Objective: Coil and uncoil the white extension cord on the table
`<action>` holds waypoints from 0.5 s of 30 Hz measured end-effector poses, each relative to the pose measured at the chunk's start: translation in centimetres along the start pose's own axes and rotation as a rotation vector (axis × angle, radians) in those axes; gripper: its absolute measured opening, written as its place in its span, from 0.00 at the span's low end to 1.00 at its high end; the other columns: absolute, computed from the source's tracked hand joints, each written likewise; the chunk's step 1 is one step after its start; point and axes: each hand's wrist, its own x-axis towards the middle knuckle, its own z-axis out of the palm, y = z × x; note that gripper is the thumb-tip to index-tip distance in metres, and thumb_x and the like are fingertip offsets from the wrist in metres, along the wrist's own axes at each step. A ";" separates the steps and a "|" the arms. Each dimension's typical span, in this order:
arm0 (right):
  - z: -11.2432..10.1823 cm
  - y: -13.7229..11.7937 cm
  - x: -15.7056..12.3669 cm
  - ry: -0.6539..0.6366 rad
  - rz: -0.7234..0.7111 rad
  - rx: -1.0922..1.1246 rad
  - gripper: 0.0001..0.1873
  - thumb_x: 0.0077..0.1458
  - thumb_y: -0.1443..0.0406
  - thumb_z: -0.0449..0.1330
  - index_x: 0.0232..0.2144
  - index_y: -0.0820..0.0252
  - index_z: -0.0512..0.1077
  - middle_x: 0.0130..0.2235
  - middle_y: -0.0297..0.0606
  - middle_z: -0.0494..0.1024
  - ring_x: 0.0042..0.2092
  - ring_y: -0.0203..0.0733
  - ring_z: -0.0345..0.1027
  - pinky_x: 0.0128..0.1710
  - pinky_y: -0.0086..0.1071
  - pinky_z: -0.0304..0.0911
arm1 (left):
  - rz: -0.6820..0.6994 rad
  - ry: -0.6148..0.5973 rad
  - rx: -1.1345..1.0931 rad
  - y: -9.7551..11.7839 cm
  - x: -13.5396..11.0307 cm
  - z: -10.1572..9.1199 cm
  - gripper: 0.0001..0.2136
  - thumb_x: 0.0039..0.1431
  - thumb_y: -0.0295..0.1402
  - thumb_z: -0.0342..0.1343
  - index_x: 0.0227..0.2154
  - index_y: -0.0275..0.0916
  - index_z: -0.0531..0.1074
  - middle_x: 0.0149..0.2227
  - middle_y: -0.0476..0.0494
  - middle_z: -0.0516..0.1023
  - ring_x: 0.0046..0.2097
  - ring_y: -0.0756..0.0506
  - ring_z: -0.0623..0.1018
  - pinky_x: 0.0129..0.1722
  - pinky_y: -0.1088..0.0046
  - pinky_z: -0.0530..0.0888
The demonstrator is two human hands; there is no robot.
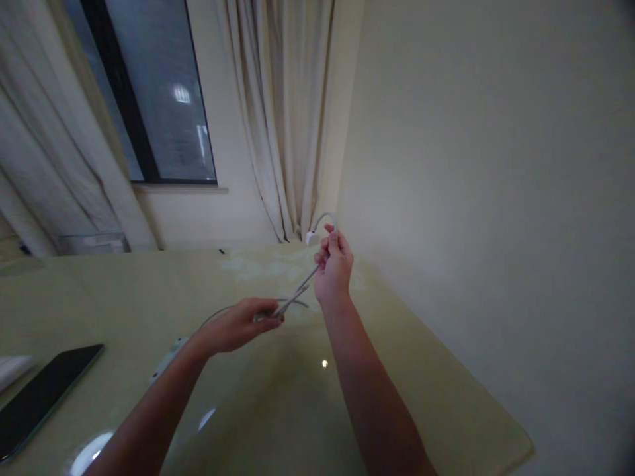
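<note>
A grey-white cable (308, 277) stretches between my two hands above the table. My left hand (243, 324) is closed around a folded bunch of it, with loose ends poking out past the fingers. Higher and to the right, my right hand (334, 259) pinches the same cable between thumb and fingers. From the top of that hand the cable bends over in a short loop to a white plug (311, 238). Behind my left wrist a cable runs down toward a pale power strip (169, 359), partly hidden by my forearm.
The glossy, pale yellow-green table (417, 396) meets a plain wall (486, 198) on the right. A black tablet (47, 396) and a white object (14, 370) lie at the left. A small dark item (221, 251) sits by the far edge, near curtains (282, 119) and a window (159, 92).
</note>
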 end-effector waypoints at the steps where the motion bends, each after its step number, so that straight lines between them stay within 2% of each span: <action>1: -0.2 -0.3 0.2 0.000 0.001 0.019 0.11 0.59 0.59 0.66 0.42 0.58 0.77 0.26 0.24 0.63 0.23 0.28 0.45 0.20 0.26 0.43 | -0.010 0.113 0.008 -0.1 0.0 -0.4 0.18 0.65 0.51 0.58 0.37 0.42 0.83 0.35 0.44 0.83 0.39 0.41 0.80 0.42 0.67 0.75; 4: -0.4 -1.0 0.4 -0.030 0.045 0.045 0.10 0.60 0.61 0.66 0.43 0.58 0.77 0.26 0.23 0.63 0.22 0.28 0.45 0.21 0.26 0.45 | -0.066 0.426 -0.100 0.1 -0.1 -1.7 0.20 0.62 0.54 0.59 0.35 0.41 0.83 0.37 0.42 0.85 0.42 0.39 0.81 0.45 0.66 0.75; 7: -0.1 -0.9 0.2 -0.081 0.104 0.036 0.09 0.61 0.60 0.66 0.41 0.57 0.76 0.24 0.23 0.61 0.22 0.30 0.45 0.21 0.27 0.45 | -0.106 0.595 -0.200 0.6 -0.7 -2.8 0.22 0.60 0.56 0.61 0.37 0.41 0.84 0.41 0.39 0.85 0.45 0.38 0.81 0.47 0.65 0.75; 10: 0.4 -0.1 -0.3 -0.091 0.135 0.082 0.06 0.64 0.61 0.63 0.38 0.56 0.73 0.22 0.23 0.59 0.22 0.31 0.45 0.21 0.26 0.45 | -0.035 0.622 -0.041 1.3 -1.3 -3.8 0.22 0.59 0.56 0.61 0.36 0.41 0.85 0.39 0.39 0.82 0.44 0.40 0.79 0.44 0.66 0.74; 13: 1.3 1.2 -1.4 -0.144 0.197 0.107 0.06 0.63 0.62 0.63 0.36 0.55 0.68 0.23 0.23 0.60 0.23 0.31 0.48 0.23 0.25 0.49 | 0.007 0.562 0.110 2.0 -1.6 -4.2 0.21 0.62 0.55 0.58 0.35 0.42 0.85 0.34 0.42 0.77 0.35 0.44 0.76 0.35 0.69 0.70; 15: 2.0 2.2 -2.6 -0.214 0.243 0.084 0.09 0.61 0.62 0.65 0.35 0.54 0.66 0.24 0.23 0.63 0.24 0.32 0.51 0.25 0.26 0.52 | -0.010 0.595 0.205 2.4 -1.7 -4.1 0.21 0.64 0.53 0.56 0.34 0.42 0.85 0.31 0.44 0.74 0.30 0.46 0.72 0.31 0.69 0.67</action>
